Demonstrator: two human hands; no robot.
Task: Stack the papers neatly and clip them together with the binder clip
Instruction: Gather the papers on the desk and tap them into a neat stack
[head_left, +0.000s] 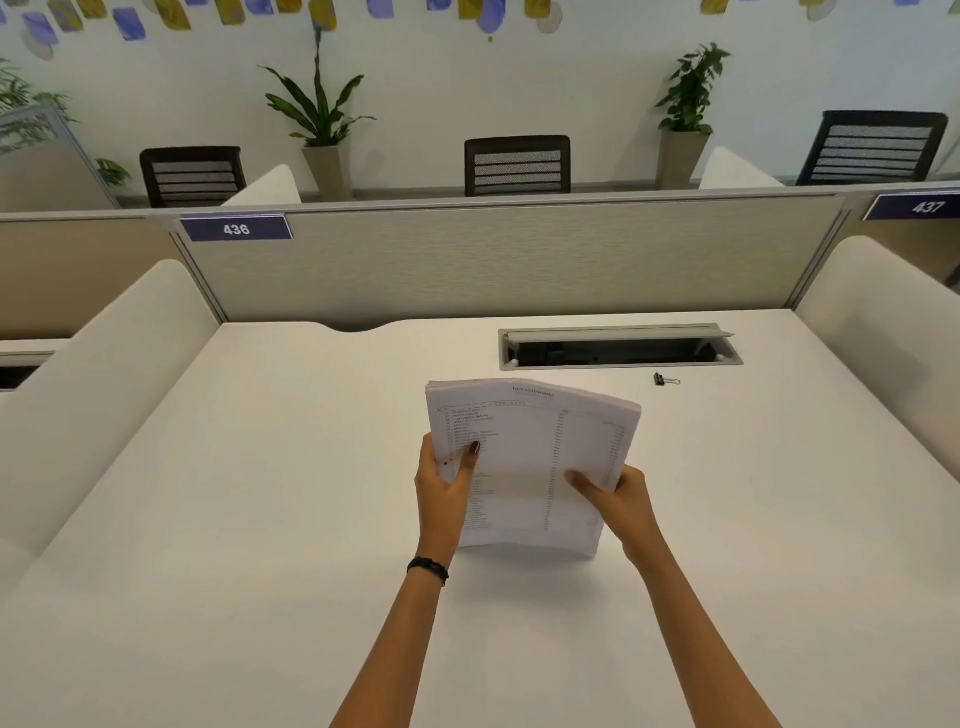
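A thick stack of printed white papers (535, 457) stands on its lower edge on the white desk (260, 519), tilted towards me and slightly bowed. My left hand (444, 488) grips its left side, thumb across the front sheet. My right hand (618, 501) grips its right side, thumb on the front. The top edges of the sheets are slightly fanned. A small black binder clip (661, 379) with silver handles lies on the desk beyond the stack to the right, apart from both hands.
A cable tray (618, 349) with its lid raised is set into the desk behind the stack. A grey partition (493, 260) labelled 436 closes the back; cream side dividers (104, 374) flank the desk. Chairs and potted plants stand beyond.
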